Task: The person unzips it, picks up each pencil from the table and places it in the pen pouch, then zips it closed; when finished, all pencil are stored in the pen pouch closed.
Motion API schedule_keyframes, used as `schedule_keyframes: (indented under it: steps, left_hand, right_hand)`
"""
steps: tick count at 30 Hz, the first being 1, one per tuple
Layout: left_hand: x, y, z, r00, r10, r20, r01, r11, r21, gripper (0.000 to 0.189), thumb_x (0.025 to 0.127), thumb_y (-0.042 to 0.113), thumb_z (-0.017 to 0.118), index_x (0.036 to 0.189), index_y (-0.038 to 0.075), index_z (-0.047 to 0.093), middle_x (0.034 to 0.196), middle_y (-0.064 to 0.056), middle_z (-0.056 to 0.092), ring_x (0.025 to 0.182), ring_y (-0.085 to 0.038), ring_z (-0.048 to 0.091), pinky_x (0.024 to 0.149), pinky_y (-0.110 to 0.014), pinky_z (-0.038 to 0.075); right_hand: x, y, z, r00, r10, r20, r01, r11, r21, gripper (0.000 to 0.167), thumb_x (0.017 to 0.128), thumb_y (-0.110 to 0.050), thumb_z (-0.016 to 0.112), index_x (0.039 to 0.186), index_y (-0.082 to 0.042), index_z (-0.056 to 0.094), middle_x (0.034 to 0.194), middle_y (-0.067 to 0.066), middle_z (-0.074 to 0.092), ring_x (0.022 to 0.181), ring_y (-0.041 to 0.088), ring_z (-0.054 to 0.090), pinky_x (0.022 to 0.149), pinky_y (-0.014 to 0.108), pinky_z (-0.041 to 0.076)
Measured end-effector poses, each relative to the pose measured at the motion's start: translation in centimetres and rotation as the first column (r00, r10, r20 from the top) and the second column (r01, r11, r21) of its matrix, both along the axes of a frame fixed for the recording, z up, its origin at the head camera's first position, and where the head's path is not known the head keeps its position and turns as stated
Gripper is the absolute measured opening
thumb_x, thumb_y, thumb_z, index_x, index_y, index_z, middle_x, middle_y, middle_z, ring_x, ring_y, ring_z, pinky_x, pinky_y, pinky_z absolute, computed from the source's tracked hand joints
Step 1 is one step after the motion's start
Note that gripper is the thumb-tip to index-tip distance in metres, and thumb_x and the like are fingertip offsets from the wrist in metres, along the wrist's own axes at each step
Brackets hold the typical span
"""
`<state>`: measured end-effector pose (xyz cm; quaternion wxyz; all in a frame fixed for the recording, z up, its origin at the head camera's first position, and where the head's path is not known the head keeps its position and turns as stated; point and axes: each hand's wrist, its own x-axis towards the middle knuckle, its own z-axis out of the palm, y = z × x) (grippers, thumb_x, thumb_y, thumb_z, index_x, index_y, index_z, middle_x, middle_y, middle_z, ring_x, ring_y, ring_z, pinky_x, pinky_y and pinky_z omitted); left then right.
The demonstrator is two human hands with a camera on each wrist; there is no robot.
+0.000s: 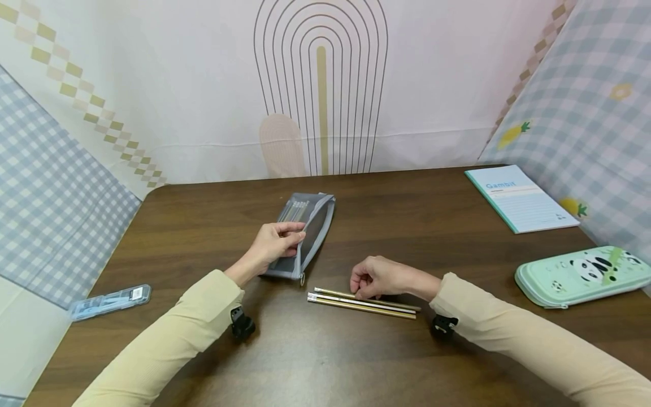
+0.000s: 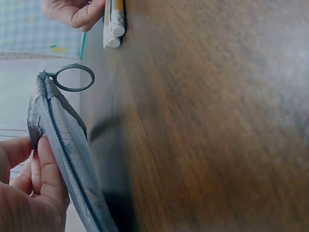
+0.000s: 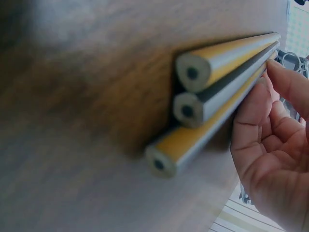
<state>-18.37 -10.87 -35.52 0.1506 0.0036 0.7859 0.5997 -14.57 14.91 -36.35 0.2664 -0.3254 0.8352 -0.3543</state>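
My left hand (image 1: 271, 247) pinches the near edge of a grey mesh pencil pouch (image 1: 322, 229), whose zipped mouth gapes toward the right. Pale printed lettering or pencil-like stripes (image 1: 295, 210) show at the pouch's far left part. A ring-shaped zipper pull (image 2: 75, 78) hangs at its near corner. Three unsharpened pencils, two gold and a white or silver one (image 1: 368, 306), lie side by side on the table right of the pouch. With thumb and finger, my right hand (image 1: 382, 277) pinches the farthest gold pencil (image 3: 186, 145). White erasers (image 2: 116, 31) cap their left ends.
A green panda pencil case (image 1: 569, 277) lies at the right, with a light blue notebook (image 1: 529, 200) behind it. A clear blue plastic case (image 1: 112, 302) is near the table's left edge. Printed cloth hangs behind the brown table (image 1: 325, 362).
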Motion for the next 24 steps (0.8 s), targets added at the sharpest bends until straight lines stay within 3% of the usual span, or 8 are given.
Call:
schedule_keyframes:
  steps: [3, 6, 12, 15, 17, 20, 22, 24]
  left_hand:
    - [0.0, 0.0, 0.0, 1.000, -0.002, -0.004, 0.002, 1.000, 0.004, 0.038, 0.092, 0.013, 0.061, 0.128, 0.001, 0.057, 0.121, -0.020, 0.061, 0.078, -0.003, 0.059, 0.067, -0.020, 0.054]
    - [0.0, 0.0, 0.0, 1.000, -0.003, -0.008, 0.003, 1.000, 0.004, 0.038, 0.092, 0.014, 0.061, 0.128, 0.001, 0.057, 0.120, -0.021, 0.062, 0.076, -0.002, 0.059, 0.066, -0.020, 0.054]
    - [0.0, 0.0, -0.1, 1.000, 0.002, -0.009, -0.002, 1.000, 0.001, 0.038, 0.092, 0.014, 0.062, 0.127, 0.002, 0.058, 0.120, -0.020, 0.062, 0.075, -0.002, 0.059, 0.066, -0.019, 0.054]
    - [0.1, 0.0, -0.1, 1.000, 0.003, 0.001, -0.003, 1.000, 0.003, 0.038, 0.092, 0.013, 0.062, 0.127, 0.002, 0.058, 0.120, -0.020, 0.061, 0.076, -0.002, 0.059, 0.066, -0.020, 0.054]
    - [0.1, 0.1, -0.1, 1.000, 0.001, 0.003, -0.001, 1.000, 0.006, 0.038, 0.092, 0.013, 0.061, 0.128, 0.002, 0.057, 0.120, -0.021, 0.061, 0.075, -0.002, 0.059, 0.066, -0.020, 0.054]
    - [0.0, 0.1, -0.1, 1.000, -0.002, -0.003, 0.002, 1.000, 0.008, 0.038, 0.092, 0.013, 0.061, 0.127, 0.001, 0.057, 0.120, -0.021, 0.062, 0.075, -0.002, 0.059, 0.067, -0.021, 0.055]
    - [0.0, 0.1, -0.1, 1.000, -0.004, -0.009, 0.004, 1.000, 0.010, 0.038, 0.092, 0.013, 0.061, 0.127, 0.001, 0.057, 0.120, -0.021, 0.062, 0.075, -0.002, 0.059, 0.068, -0.022, 0.055]
    - [0.0, 0.1, 0.0, 1.000, -0.003, -0.008, 0.003, 1.000, 0.010, 0.038, 0.092, 0.013, 0.061, 0.127, 0.001, 0.057, 0.120, -0.020, 0.062, 0.076, -0.003, 0.059, 0.069, -0.023, 0.055]
  right_hand:
    - [0.0, -0.2, 0.1, 0.999, -0.012, -0.031, 0.012, 1.000, 0.015, 0.007, 0.081, 0.002, 0.065, 0.078, -0.004, 0.063, 0.060, -0.006, 0.053, 0.052, 0.002, 0.048, 0.048, 0.018, 0.046]
    - [-0.1, -0.4, 0.1, 0.993, -0.005, -0.114, 0.011, 0.999, 0.047, 0.009, 0.079, 0.000, 0.065, 0.075, -0.007, 0.062, 0.058, -0.007, 0.050, 0.051, 0.001, 0.045, 0.048, 0.016, 0.043]
    - [-0.1, -0.8, 0.4, 0.958, 0.047, -0.284, -0.009, 0.991, 0.135, 0.014, 0.075, -0.003, 0.067, 0.068, -0.012, 0.059, 0.057, -0.011, 0.044, 0.052, 0.000, 0.039, 0.051, 0.016, 0.034]
    - [-0.2, -0.6, 0.7, 0.953, 0.018, -0.303, 0.021, 0.992, 0.126, 0.014, 0.078, -0.004, 0.067, 0.069, -0.013, 0.059, 0.059, -0.011, 0.046, 0.053, 0.001, 0.040, 0.051, 0.016, 0.035]
    - [-0.5, -0.4, 1.0, 0.952, -0.041, -0.305, 0.065, 0.996, 0.068, 0.013, 0.078, -0.003, 0.066, 0.072, -0.012, 0.060, 0.062, -0.009, 0.050, 0.056, 0.001, 0.043, 0.052, 0.017, 0.038]
    - [-1.3, 0.0, 1.6, 0.956, -0.193, -0.220, 0.177, 0.980, -0.090, 0.006, 0.081, 0.001, 0.062, 0.079, -0.004, 0.061, 0.068, -0.001, 0.057, 0.058, 0.005, 0.049, 0.051, 0.020, 0.045]
    - [-1.9, 0.0, 2.0, 0.952, -0.293, -0.082, 0.271, 0.940, -0.209, 0.005, 0.084, 0.004, 0.059, 0.088, 0.005, 0.059, 0.074, 0.007, 0.060, 0.060, 0.007, 0.052, 0.052, 0.021, 0.049]
    - [-2.5, -0.3, 2.2, 0.931, -0.354, 0.090, 0.365, 0.888, -0.279, 0.015, 0.087, 0.003, 0.056, 0.100, 0.012, 0.056, 0.077, 0.011, 0.060, 0.061, 0.008, 0.054, 0.052, 0.022, 0.051]
